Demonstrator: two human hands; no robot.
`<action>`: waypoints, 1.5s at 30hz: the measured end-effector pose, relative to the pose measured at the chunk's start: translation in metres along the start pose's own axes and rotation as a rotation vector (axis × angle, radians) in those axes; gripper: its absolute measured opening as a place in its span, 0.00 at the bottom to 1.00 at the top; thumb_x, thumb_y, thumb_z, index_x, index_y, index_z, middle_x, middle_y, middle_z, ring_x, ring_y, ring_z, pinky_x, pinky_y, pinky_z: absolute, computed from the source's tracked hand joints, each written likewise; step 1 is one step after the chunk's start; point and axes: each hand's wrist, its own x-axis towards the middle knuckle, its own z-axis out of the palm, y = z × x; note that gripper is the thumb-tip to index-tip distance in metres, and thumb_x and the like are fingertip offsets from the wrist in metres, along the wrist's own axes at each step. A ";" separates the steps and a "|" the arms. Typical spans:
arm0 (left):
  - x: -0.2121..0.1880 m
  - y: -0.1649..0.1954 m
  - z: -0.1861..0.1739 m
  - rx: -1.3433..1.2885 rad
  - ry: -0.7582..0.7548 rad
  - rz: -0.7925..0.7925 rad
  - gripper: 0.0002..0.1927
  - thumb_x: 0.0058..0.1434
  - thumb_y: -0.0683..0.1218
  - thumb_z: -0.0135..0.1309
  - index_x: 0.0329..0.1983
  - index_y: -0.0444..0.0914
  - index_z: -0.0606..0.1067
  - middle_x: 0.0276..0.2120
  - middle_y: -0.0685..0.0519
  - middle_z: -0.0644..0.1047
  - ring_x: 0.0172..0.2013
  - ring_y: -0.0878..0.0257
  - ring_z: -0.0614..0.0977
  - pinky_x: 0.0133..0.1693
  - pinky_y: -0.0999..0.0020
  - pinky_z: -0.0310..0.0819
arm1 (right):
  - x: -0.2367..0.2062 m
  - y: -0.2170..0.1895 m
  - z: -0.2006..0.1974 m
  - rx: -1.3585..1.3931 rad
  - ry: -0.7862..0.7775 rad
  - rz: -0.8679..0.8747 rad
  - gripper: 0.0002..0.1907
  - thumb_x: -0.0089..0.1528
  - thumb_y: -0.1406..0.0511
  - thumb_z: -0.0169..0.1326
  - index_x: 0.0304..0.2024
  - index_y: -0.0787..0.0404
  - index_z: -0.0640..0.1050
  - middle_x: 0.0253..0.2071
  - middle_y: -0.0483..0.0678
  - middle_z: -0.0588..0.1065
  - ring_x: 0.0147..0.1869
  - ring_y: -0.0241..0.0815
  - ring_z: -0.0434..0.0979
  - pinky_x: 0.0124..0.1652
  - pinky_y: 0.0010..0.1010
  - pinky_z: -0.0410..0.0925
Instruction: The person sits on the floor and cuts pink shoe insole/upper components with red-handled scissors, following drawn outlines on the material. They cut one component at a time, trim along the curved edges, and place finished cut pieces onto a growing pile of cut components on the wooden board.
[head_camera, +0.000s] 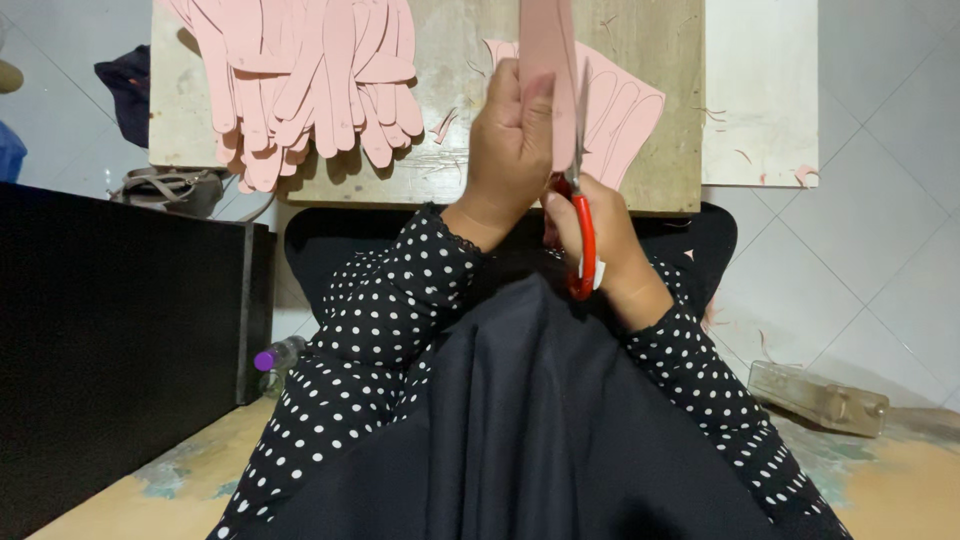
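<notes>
Pink strip (546, 40) held, red scissors (582, 240) cutting it.

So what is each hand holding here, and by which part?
The left hand grips the pink strip at its lower end. The right hand holds the red-handled scissors by the handle loops.

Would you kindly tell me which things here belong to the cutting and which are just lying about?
In use: pink strip, red-handled scissors, pile of cut pink pieces, wooden board.
Lying about: plastic bottle, handbag, clear box.
</notes>
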 end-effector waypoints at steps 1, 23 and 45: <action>-0.001 0.000 0.000 -0.013 0.002 0.012 0.09 0.78 0.49 0.43 0.47 0.38 0.68 0.29 0.52 0.77 0.29 0.65 0.81 0.32 0.70 0.75 | 0.001 0.001 -0.001 0.007 -0.003 -0.057 0.09 0.68 0.65 0.49 0.38 0.66 0.74 0.24 0.41 0.73 0.26 0.31 0.74 0.29 0.24 0.69; 0.016 -0.001 -0.013 0.058 0.080 0.020 0.17 0.81 0.54 0.38 0.44 0.37 0.68 0.26 0.49 0.74 0.27 0.61 0.78 0.32 0.66 0.73 | 0.000 -0.004 0.006 -0.091 -0.014 0.050 0.09 0.66 0.65 0.52 0.36 0.66 0.76 0.22 0.47 0.74 0.25 0.35 0.75 0.29 0.28 0.69; 0.002 0.001 -0.016 0.103 -0.012 -0.029 0.15 0.77 0.52 0.40 0.45 0.36 0.69 0.27 0.46 0.76 0.26 0.56 0.80 0.31 0.64 0.73 | 0.009 -0.010 -0.001 -0.042 -0.150 0.139 0.07 0.65 0.66 0.51 0.38 0.66 0.75 0.23 0.45 0.74 0.25 0.34 0.74 0.27 0.26 0.68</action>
